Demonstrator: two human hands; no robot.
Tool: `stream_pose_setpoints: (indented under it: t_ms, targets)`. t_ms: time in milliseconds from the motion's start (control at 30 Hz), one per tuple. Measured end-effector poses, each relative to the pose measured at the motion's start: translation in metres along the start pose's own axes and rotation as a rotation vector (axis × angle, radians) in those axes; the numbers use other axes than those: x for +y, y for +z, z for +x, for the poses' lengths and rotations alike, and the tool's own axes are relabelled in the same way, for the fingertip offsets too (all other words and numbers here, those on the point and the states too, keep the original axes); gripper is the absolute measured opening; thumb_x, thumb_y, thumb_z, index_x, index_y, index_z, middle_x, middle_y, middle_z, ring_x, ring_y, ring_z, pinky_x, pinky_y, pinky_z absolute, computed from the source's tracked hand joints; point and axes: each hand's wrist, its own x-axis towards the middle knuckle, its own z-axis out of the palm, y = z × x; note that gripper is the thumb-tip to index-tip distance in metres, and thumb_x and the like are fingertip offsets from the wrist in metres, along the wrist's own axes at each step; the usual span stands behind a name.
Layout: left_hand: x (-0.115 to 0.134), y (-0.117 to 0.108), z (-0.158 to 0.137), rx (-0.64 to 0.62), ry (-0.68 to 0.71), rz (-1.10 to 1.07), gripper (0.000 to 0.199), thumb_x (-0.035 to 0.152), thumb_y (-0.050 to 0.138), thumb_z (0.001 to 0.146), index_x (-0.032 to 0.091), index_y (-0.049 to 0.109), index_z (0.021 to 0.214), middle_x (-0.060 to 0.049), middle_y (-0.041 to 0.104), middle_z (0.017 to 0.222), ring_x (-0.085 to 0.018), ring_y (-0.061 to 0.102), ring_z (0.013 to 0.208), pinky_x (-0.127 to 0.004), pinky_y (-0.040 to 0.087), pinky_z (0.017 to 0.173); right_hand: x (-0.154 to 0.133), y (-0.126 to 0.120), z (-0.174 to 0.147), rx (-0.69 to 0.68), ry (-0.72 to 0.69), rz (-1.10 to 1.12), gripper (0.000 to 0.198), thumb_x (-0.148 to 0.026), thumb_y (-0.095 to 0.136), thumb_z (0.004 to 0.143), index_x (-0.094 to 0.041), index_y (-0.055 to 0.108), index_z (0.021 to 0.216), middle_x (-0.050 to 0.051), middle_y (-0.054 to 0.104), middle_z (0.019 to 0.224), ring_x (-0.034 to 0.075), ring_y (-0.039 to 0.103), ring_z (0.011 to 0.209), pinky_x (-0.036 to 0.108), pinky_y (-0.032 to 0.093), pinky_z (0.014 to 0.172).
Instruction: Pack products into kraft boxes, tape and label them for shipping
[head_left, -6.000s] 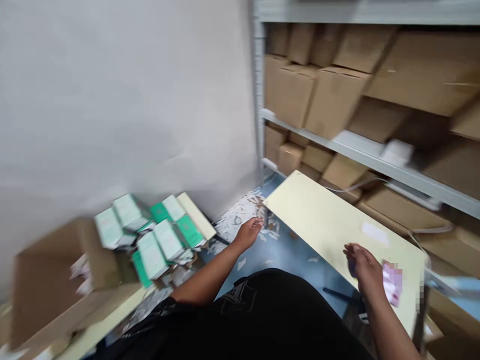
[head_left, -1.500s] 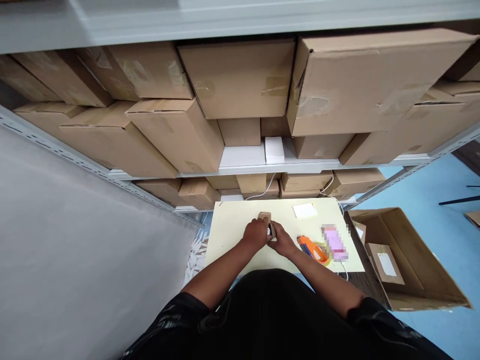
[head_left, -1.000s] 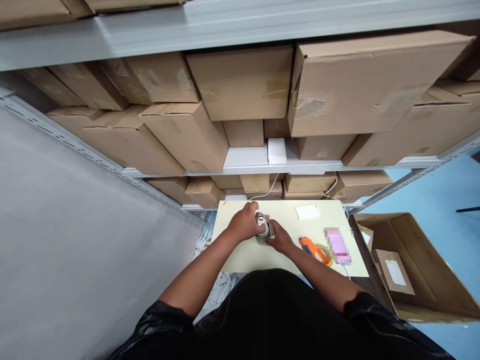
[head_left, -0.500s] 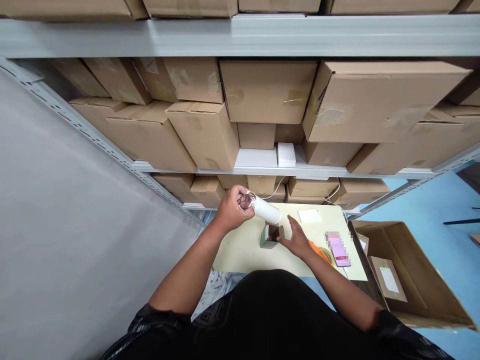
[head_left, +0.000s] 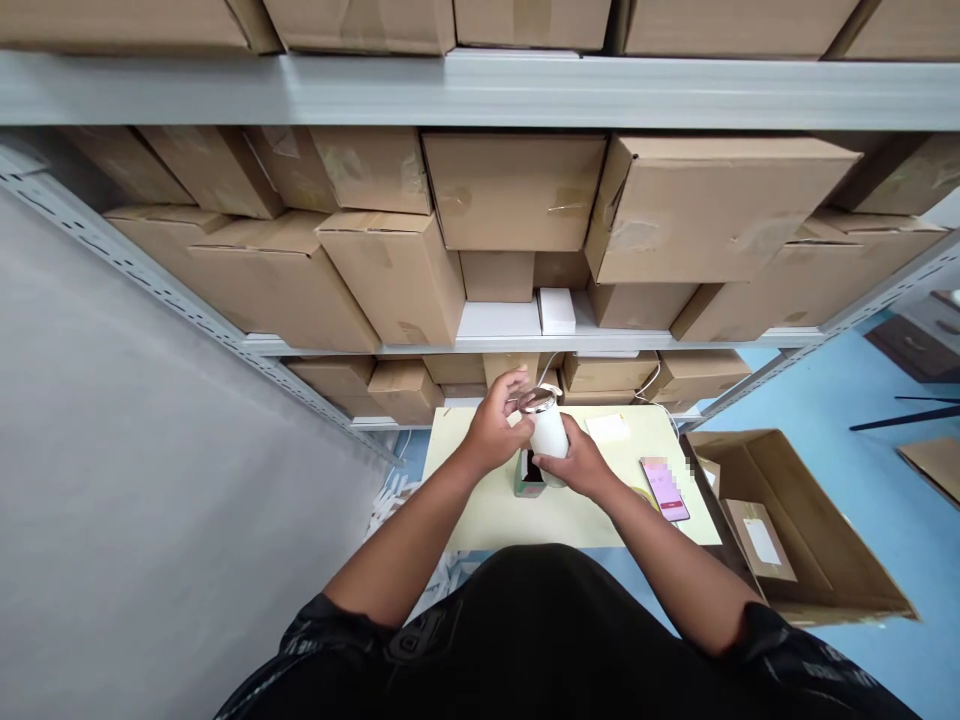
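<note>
A white cylinder with a shiny metal rim, looking like a tumbler [head_left: 550,436], is held tilted above the table. My right hand [head_left: 585,462] wraps round its lower body. At the rim, the fingers of my left hand [head_left: 495,424] are curled and touch the top edge. A small pale piece shows just behind the rim, and I cannot make out what it is. Just left of and partly behind the tumbler, a small green box [head_left: 529,490] stands on the table with its top open and dark inside.
On the pale table [head_left: 480,515] lie a phone with a pink screen [head_left: 665,490], a white card [head_left: 607,428] and a tape roll [head_left: 645,496] partly behind my right arm. Shelves full of cardboard boxes [head_left: 517,190] rise ahead. A large open carton [head_left: 817,530] stands to the right.
My right hand has moved from beside the green box onto the tumbler's body. The tumbler has swung more upright, its rim now facing up, and my left hand has shifted to the rim.
</note>
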Motion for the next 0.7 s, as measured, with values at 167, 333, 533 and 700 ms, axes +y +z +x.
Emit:
stream_pose_setpoints:
  t_ms: [167,333,533,700]
  targets:
    - [-0.02,0.027,-0.018,0.095,-0.285,-0.143,0.066,0.037,0.086,0.074,0.019,0.055,0.129,-0.016,0.066,0.132,-0.029,0.066,0.119,-0.041,0.056,0.093,-0.003,0.012,-0.019,0.157,0.06,-0.001,0.069,-0.047,0.081,0.075,-0.025,0.055,0.135,0.01,0.07,0.121,0.032,0.066,0.104,0.045,0.052,0.088]
    - [-0.017,0.028,-0.011,0.167,-0.359,-0.316,0.049,0.042,0.075,0.08,0.018,0.059,0.12,-0.008,0.074,0.108,-0.024,0.07,0.098,-0.034,0.055,0.083,0.001,0.013,-0.031,0.013,0.038,0.498,0.059,-0.047,0.072,0.083,-0.028,0.055,0.135,0.007,0.067,0.123,0.028,0.064,0.109,0.042,0.053,0.091]
    - [-0.005,0.03,-0.006,0.172,-0.39,-0.37,0.049,0.054,0.062,0.09,0.022,0.059,0.127,-0.004,0.073,0.1,-0.023,0.068,0.091,-0.033,0.053,0.076,-0.005,0.017,-0.034,-0.062,0.153,0.816,0.045,-0.058,0.069,0.086,-0.026,0.062,0.117,0.006,0.07,0.107,0.027,0.066,0.097,0.037,0.054,0.078]
    - [-0.003,0.029,-0.019,0.084,-0.318,-0.335,0.061,0.05,0.084,0.078,0.02,0.057,0.125,-0.009,0.071,0.116,-0.025,0.067,0.106,-0.035,0.052,0.088,-0.008,0.027,-0.032,0.194,-0.048,0.528,0.054,-0.057,0.083,0.078,-0.026,0.057,0.116,0.005,0.067,0.11,0.026,0.064,0.102,0.039,0.053,0.086]
